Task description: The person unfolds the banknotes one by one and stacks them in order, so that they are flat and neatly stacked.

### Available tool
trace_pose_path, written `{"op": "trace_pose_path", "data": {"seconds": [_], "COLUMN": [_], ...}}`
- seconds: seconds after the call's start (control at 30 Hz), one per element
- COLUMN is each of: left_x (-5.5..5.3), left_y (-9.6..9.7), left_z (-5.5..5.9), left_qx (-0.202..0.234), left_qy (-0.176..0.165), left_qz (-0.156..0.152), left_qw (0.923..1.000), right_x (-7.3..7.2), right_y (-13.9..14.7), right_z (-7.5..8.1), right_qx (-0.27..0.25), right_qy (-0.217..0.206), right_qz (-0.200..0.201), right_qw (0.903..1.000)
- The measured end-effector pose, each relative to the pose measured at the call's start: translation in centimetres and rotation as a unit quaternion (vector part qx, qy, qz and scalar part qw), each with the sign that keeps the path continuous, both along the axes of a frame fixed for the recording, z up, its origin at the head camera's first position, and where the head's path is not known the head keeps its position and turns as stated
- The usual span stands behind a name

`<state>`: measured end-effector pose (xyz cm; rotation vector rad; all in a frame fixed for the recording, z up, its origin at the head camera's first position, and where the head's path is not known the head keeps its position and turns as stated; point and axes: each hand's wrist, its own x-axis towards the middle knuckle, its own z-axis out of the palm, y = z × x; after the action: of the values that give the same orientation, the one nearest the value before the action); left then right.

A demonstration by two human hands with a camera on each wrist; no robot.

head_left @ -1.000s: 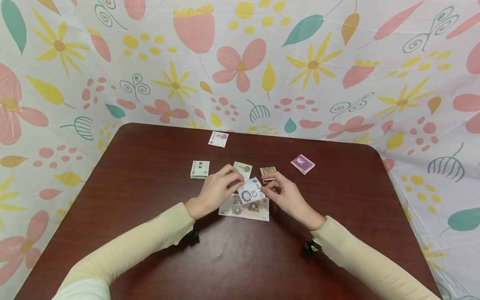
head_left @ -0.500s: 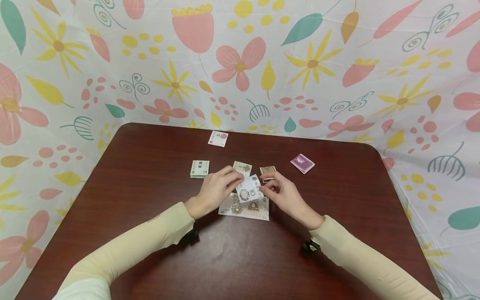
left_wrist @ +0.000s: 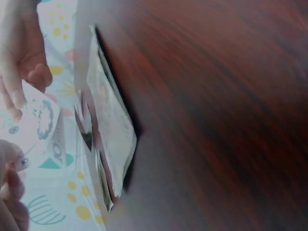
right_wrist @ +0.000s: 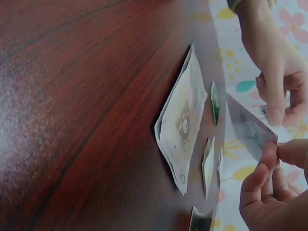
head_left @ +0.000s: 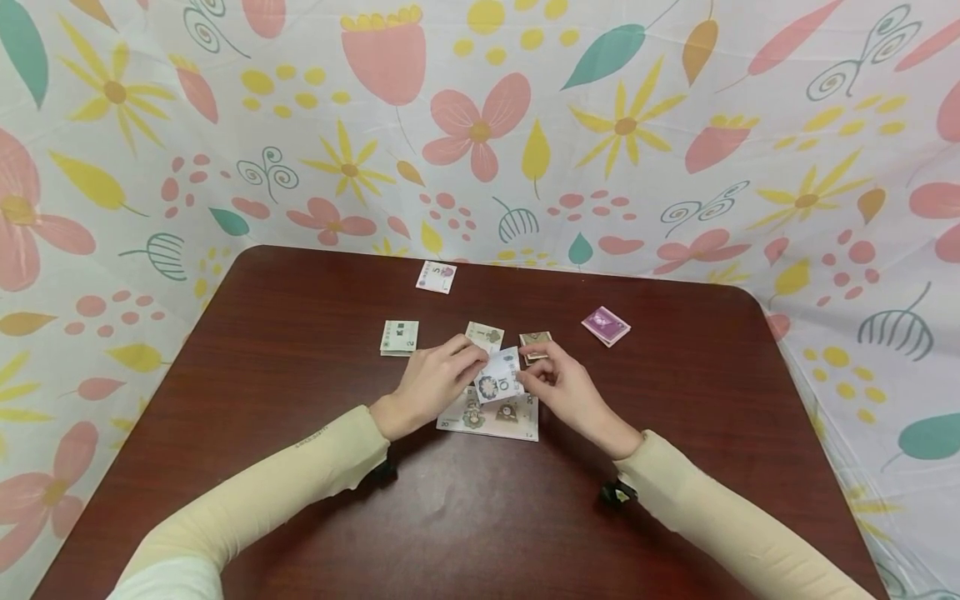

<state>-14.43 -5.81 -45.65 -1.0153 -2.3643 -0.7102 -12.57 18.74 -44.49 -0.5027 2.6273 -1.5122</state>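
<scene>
Both hands hold a folded banknote marked 10 (head_left: 498, 377) above the middle of the table. My left hand (head_left: 441, 375) pinches its left corner between thumb and fingers; my right hand (head_left: 572, 390) pinches its right edge. In the left wrist view, the banknote (left_wrist: 44, 118) shows two folded layers slightly apart. The right wrist view has it seen partly edge-on. Beneath it on the table lies a larger banknote marked 20 (head_left: 487, 423), partly covered from above. Just behind sits a banknote marked 1 (head_left: 486, 335), its near part hidden.
On the dark wooden table (head_left: 300, 333) lie a folded green banknote marked 2 (head_left: 400, 337), a banknote marked 5 (head_left: 436, 277) near the back edge, a purple folded banknote (head_left: 606, 326) and a brownish one (head_left: 534, 340) by the right fingers. Patterned cloth (head_left: 480, 200) hangs behind.
The 10 banknote has shifted slightly left and away from me, turning a little. My right hand has moved slightly left with it; the left hand stays nearly still.
</scene>
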Motion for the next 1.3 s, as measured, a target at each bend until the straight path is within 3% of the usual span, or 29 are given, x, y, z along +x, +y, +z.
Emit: {"op": "trace_pose_path", "data": {"seconds": [0.2,0.37,0.53,0.63,0.73,0.93,1.07,1.13,1.2,1.3], "left_x": [0.1,0.1,0.0,-0.1,-0.1,-0.3,-0.3,-0.3,-0.2,-0.2], "left_y": [0.0,0.0,-0.2,-0.4,-0.6,-0.7,-0.8,-1.0,-1.1,-1.3], "left_z": [0.4,0.9,1.4,1.6,1.7,1.5,1.7,1.6,1.5,1.1], "left_qx": [0.025,0.080,0.137,0.175,0.211,0.268,0.318,0.336,0.351,0.361], "left_qy": [-0.104,-0.185,-0.230,-0.260,-0.303,-0.356,-0.394,-0.407,-0.414,-0.408], "left_qz": [0.005,-0.004,-0.019,-0.031,-0.037,-0.036,-0.031,-0.018,-0.001,0.037], "left_qw": [0.9943,0.9794,0.9634,0.9490,0.9287,0.8946,0.8619,0.8490,0.8402,0.8377], "right_x": [-0.2,-0.6,-0.9,-0.9,-0.8,-0.3,-0.2,-0.3,-0.4,-0.4], "right_y": [0.6,1.1,1.7,2.2,2.5,2.4,2.3,2.3,2.3,2.2], "right_z": [0.3,0.4,0.4,0.0,-0.7,-1.7,-1.7,-1.6,-1.5,-1.4], "right_qx": [0.023,0.020,-0.014,-0.037,-0.043,-0.058,-0.084,-0.095,-0.095,-0.087], "right_qy": [0.042,0.051,0.024,0.001,-0.030,-0.067,-0.089,-0.099,-0.104,-0.110], "right_qz": [0.005,0.013,-0.006,-0.025,-0.039,-0.042,-0.059,-0.067,-0.074,-0.078], "right_qw": [0.9988,0.9984,0.9996,0.9990,0.9979,0.9952,0.9907,0.9882,0.9872,0.9870]}}
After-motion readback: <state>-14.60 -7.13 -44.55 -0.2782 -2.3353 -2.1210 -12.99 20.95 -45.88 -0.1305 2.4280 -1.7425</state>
